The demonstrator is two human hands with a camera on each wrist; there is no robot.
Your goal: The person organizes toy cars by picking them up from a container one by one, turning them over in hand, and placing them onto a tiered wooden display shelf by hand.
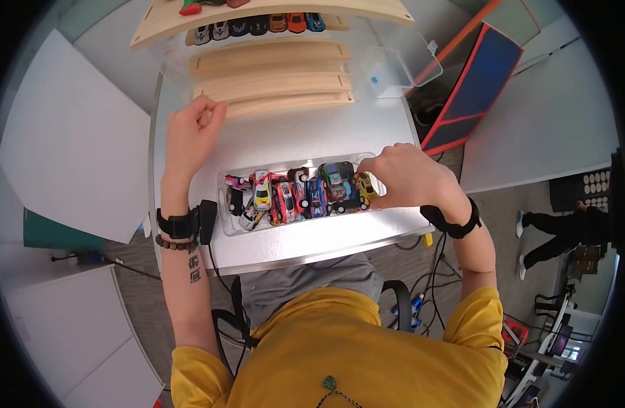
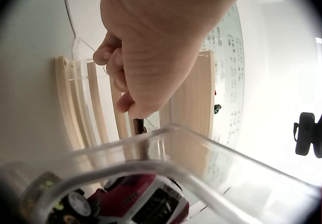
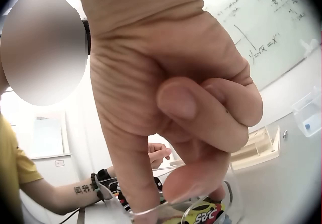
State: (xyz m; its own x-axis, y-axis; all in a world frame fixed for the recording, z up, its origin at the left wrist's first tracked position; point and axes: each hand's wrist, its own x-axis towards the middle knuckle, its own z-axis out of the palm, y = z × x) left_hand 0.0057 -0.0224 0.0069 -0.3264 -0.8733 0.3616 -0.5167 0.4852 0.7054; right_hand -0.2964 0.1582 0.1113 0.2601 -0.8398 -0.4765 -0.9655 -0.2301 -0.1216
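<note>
Right hand (image 1: 409, 178) bent down over yellow car (image 1: 366, 186)

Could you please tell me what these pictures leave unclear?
- Yellow car: right end, and whether the right hand grips it; head view, behind that hand.
- Left hand: anything inside; head view, curled fingers hide it.
- Red car: lower part; left wrist view, cut by bottom edge.
- Whiteboard: its writing; left wrist view, too small.

Yellow car (image 1: 365, 188) partly behind right hand (image 1: 411, 178) from where I stand; cut off at bottom of right wrist view. Bin's (image 1: 241, 230) right end mostly behind same hand. Lower cars covered by pile. Whiteboard (image 3: 266, 27) writing largely too blurred to read. Bystander's (image 1: 585, 226) head lost in dark rim.
</note>
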